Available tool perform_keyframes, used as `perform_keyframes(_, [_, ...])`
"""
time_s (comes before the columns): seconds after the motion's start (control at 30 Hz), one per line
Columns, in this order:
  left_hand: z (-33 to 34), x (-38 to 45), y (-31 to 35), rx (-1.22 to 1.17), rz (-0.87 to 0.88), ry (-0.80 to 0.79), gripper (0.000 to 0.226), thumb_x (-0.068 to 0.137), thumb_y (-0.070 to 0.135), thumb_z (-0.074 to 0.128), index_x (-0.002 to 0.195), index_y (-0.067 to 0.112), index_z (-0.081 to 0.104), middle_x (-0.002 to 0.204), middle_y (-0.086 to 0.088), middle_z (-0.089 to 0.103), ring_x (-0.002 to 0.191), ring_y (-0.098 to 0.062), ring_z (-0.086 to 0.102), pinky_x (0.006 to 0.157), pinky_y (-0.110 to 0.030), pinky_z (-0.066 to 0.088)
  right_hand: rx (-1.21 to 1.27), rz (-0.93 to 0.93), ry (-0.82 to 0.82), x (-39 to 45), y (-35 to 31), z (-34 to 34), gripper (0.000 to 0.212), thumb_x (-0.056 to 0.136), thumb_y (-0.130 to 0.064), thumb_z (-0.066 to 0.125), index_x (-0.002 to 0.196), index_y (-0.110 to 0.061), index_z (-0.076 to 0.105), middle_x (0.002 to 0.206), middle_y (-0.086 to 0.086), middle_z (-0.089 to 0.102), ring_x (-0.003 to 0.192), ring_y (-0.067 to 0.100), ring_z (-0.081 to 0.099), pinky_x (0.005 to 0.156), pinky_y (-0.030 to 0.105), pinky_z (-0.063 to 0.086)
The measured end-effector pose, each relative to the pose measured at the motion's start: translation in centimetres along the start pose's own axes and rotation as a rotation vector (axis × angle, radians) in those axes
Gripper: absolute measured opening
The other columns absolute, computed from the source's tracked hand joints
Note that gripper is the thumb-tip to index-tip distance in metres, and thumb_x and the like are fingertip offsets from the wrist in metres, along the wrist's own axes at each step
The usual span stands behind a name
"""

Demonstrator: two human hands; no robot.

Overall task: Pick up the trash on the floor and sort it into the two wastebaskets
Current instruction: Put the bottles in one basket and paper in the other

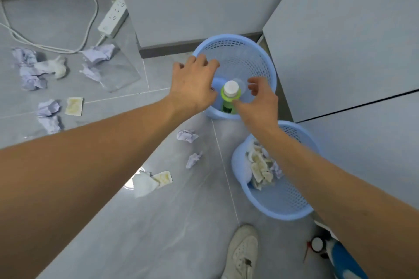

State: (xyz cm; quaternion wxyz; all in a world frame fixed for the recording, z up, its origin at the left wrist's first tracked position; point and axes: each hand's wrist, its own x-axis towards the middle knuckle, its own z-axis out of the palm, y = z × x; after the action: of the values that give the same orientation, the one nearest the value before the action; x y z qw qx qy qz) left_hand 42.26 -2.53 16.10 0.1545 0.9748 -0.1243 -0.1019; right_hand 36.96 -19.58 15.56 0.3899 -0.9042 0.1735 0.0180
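Note:
Two blue mesh wastebaskets stand by the grey cabinets. A bottle (pixel 230 95) with a white cap and green label is upright inside the far wastebasket (pixel 254 56). My left hand (pixel 192 85) hovers over that basket's left rim with its fingers spread and holds nothing. Just right of the bottle, my right hand (pixel 260 97) has loosely curled fingers; its thumb lies close beside the bottle without gripping it. The near wastebasket (pixel 283 201) contains white tissues and yellow-stained pads. Crumpled lilac paper (pixel 187 135) lies on the floor between my arms.
More crumpled paper (pixel 29 68), a stained pad (pixel 74 106), a white tissue (pixel 144 184) and a clear plastic sheet (pixel 118 70) litter the grey tile floor. A power strip (pixel 112 17) with its cable lies at the back left. My shoe (pixel 243 253) and a blue spray bottle (pixel 344 260) are at the bottom.

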Motion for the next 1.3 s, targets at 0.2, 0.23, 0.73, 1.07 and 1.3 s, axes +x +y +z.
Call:
perform_keyframes(0.2, [-1.9,-9.9,-4.2,-0.162,-0.023,0.192,0.04,0.089,0.032,0.06,0.126,0.019,0.053,0.122,-0.006,0.055,0.115,-0.03,0.052,0.088,-0.046,0.039,0.011,-0.302,0.138,-9.6,-2.6,1.1,0.031,0.077,-0.001,0.065,0.106,-0.011,0.06,0.101,0.004,0.059,0.093,0.02,0.057,0.081,0.022,0.044])
perform_keyframes(0.23, [-1.4,-12.1,-5.4,-0.198,-0.059,0.194,0.038,0.09,0.032,0.06,0.125,0.019,0.053,0.12,-0.006,0.056,0.113,-0.03,0.053,0.087,-0.045,0.042,0.001,-0.325,0.077,-11.8,-2.6,1.9,0.031,0.076,0.0,0.065,0.105,-0.012,0.06,0.1,0.002,0.058,0.092,0.02,0.056,0.082,0.025,0.044])
perform_keyframes(0.73, [19.5,-28.3,-14.3,-0.104,-0.344,-0.201,0.084,0.08,0.07,0.064,0.151,0.046,0.026,0.152,-0.008,0.025,0.136,-0.036,0.03,0.09,-0.051,0.05,-0.742,-0.389,-0.547,-9.1,9.3,18.3,0.114,0.06,-0.028,0.09,0.157,-0.034,0.03,0.163,0.023,0.015,0.141,0.052,0.029,0.119,0.051,0.03])
perform_keyframes(1.07, [26.5,-25.7,-15.5,0.038,0.044,-0.021,0.048,0.093,0.055,0.06,0.134,0.032,0.056,0.134,-0.013,0.051,0.11,-0.034,0.05,0.078,-0.042,0.043,-0.734,-0.396,-0.518,-8.9,13.2,19.8,0.084,0.066,-0.043,0.088,0.139,-0.04,0.046,0.141,0.005,0.032,0.119,0.034,0.035,0.094,0.046,0.05])
perform_keyframes(1.3, [27.7,-24.7,-15.7,0.029,0.237,0.091,0.021,0.098,0.033,0.054,0.111,0.017,0.057,0.111,-0.014,0.056,0.093,-0.033,0.053,0.063,-0.04,0.046,-0.819,-0.503,-0.218,-14.0,17.5,19.9,0.032,0.1,-0.043,0.053,0.129,-0.03,0.058,0.125,0.01,0.05,0.098,0.033,0.047,0.082,0.044,0.049])
